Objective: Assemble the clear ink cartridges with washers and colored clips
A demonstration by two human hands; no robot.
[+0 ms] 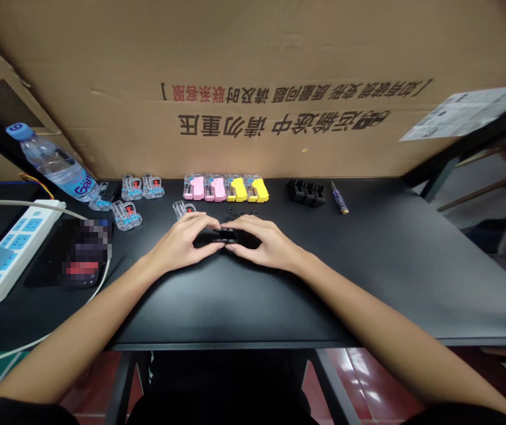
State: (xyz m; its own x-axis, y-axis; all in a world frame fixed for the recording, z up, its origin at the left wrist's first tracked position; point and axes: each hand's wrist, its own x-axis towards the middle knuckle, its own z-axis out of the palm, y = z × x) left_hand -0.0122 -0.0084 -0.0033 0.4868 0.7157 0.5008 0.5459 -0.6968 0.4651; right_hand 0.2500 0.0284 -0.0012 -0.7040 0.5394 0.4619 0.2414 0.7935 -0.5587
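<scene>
My left hand (187, 237) and my right hand (269, 243) meet over the desk, fingers curled and fingertips pinching a small black plastic part (226, 235) from both sides. Its exact kind is unclear, since the fingers cover its ends. Just beyond my left fingers sits a clear plastic unit (182, 209) with a red piece, partly hidden. Small black rings (231, 211) lie scattered behind my right fingers. Farther back stands a row of clear units with two pink covers (196, 188) and two yellow covers (237, 189).
Three clear units (127, 216) lie at left, near a tilted water bottle (58, 162). A white power strip (18, 251), a phone (87, 260) and a white cable (106, 274) occupy the left side. Black parts (306, 193) and a screwdriver (339, 198) lie back right. A cardboard wall (279, 53) bounds the desk (244, 307).
</scene>
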